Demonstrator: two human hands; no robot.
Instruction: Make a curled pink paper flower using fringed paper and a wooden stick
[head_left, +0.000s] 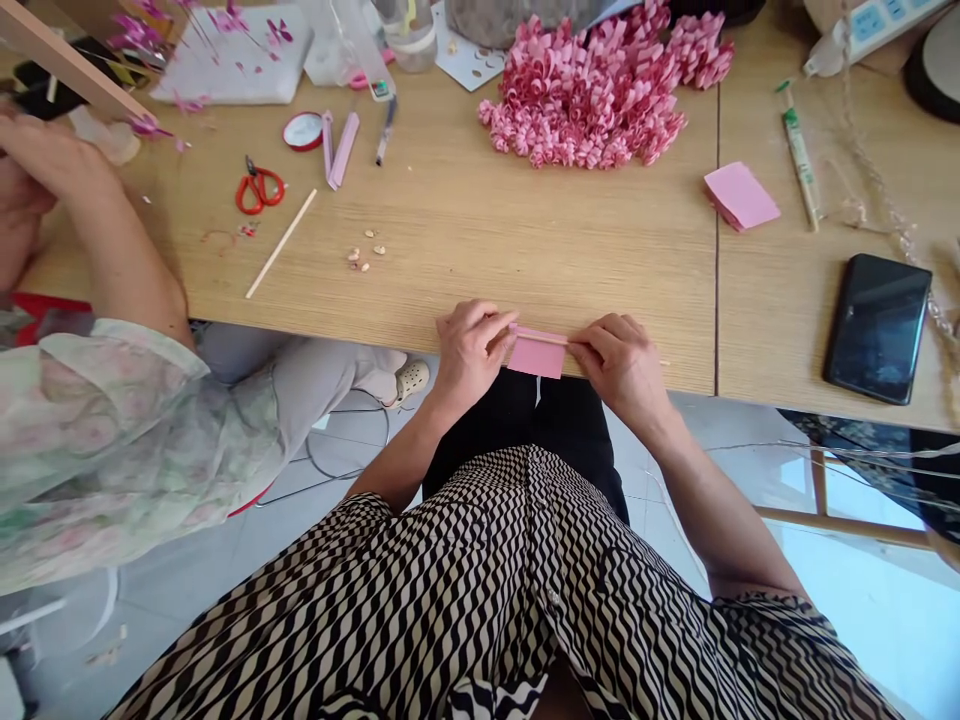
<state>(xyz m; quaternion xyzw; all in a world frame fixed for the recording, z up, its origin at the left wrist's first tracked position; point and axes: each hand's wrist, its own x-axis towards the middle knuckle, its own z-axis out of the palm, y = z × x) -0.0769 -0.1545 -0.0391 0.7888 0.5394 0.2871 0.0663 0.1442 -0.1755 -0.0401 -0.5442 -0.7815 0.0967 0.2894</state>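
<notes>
Near the centre of the frame, at the front edge of the light wood-grained table [600, 235], a small rectangular sheet of pink paper [536, 358] sits between the person's two hands. The left hand [471, 348] pinches its left end between thumb and fingers, and the right hand [621, 362] grips at its right end in the same way. A slim pale stick [550, 338] runs along the sheet's upper edge, its tip poking out to the right beyond the right hand; whether the paper wraps around it is too small to tell. The lower part of the sheet hangs flat toward the person's lap.

In the upper centre of the frame lies a heaped mass of curled pink paper strips [585, 100]. At upper right rests a little stack of square pink paper [742, 196], with a glossy black rectangular device [879, 328] below it, farther right. Left of centre, a straight pale wooden stick [281, 245] lies slantwise near red-handled scissors [259, 187] and several small beige pieces [365, 253]. A co-worker's floral sleeve [97, 400] shows at the left edge.
</notes>
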